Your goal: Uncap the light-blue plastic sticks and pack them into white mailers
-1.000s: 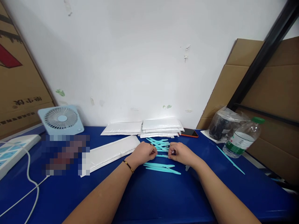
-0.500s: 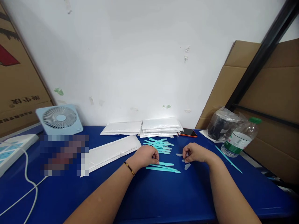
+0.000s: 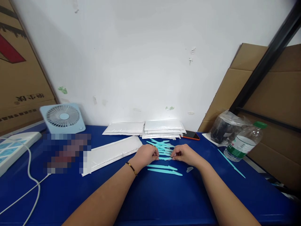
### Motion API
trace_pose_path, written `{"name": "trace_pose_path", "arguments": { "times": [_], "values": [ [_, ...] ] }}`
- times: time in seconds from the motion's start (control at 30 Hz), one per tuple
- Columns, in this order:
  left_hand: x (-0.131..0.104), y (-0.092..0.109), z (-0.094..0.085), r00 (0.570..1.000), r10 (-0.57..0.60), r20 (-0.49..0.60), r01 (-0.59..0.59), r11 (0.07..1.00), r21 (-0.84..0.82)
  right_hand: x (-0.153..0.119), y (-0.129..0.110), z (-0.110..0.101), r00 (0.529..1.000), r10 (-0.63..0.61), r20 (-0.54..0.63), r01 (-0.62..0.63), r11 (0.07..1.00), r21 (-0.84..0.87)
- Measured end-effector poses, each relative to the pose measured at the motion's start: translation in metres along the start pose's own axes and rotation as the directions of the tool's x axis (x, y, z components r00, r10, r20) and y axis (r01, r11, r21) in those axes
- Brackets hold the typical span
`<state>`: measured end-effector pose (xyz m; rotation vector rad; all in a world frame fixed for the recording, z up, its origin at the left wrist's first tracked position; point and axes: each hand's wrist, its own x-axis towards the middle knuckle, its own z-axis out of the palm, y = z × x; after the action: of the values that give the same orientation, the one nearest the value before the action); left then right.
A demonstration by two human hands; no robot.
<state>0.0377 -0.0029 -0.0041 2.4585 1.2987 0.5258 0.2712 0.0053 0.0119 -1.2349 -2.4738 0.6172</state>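
My left hand (image 3: 146,156) is closed, pinching the handle of a teal eyebrow razor (image 3: 164,158). At the razor's other end, my right hand (image 3: 185,154) pinches a small clear blade cap, mostly covered by the fingertips, against its tip. Just behind my hands lies a crisscrossed pile of teal razors (image 3: 162,145). Nearer to me, two more razors rest side by side, a rear one (image 3: 162,166) and a front one (image 3: 164,171). A loose clear cap (image 3: 189,169) sits below my right hand. Far right, a single teal razor (image 3: 231,163) lies aslant.
White padded mailers (image 3: 164,126) are stacked by the wall, and one long white mailer (image 3: 113,153) lies left of my hands. Behind are a phone (image 3: 191,135) and a blue fan (image 3: 63,116). A water bottle (image 3: 244,142) stands right; a power strip (image 3: 16,147) with cables is left.
My left hand has lifted a razor up and away from the front ones. My right hand has moved left from the loose caps to that razor's tip; fewer caps show on the table.
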Motion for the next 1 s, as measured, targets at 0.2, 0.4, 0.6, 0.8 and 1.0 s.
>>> {"name": "trace_pose_path", "arguments": {
  "times": [0.2, 0.4, 0.6, 0.8, 1.0],
  "values": [
    [0.001, 0.005, -0.001, 0.997, 0.012, -0.077, -0.006, 0.997, 0.076, 0.001, 0.009, 0.0, 0.994, 0.037, -0.105, -0.03, 0.997, 0.066],
    [-0.008, 0.014, -0.013, 0.992, 0.07, 0.105, -0.062, 0.995, -0.074, -0.015, 0.038, -0.027, 0.977, 0.165, -0.137, -0.173, 0.984, -0.043],
    [-0.005, 0.012, -0.006, 0.994, -0.016, 0.108, 0.015, 1.0, 0.009, -0.011, 0.034, -0.02, 0.98, 0.2, 0.001, -0.2, 0.98, 0.01],
    [-0.004, 0.013, -0.006, 0.995, -0.049, 0.087, 0.048, 0.999, 0.019, -0.014, 0.022, -0.018, 0.954, 0.249, 0.167, -0.268, 0.958, 0.101],
    [-0.003, 0.012, -0.003, 0.997, -0.017, 0.071, 0.016, 1.0, 0.014, -0.01, 0.015, -0.007, 0.95, 0.246, 0.193, -0.276, 0.95, 0.147]
  ]
}}
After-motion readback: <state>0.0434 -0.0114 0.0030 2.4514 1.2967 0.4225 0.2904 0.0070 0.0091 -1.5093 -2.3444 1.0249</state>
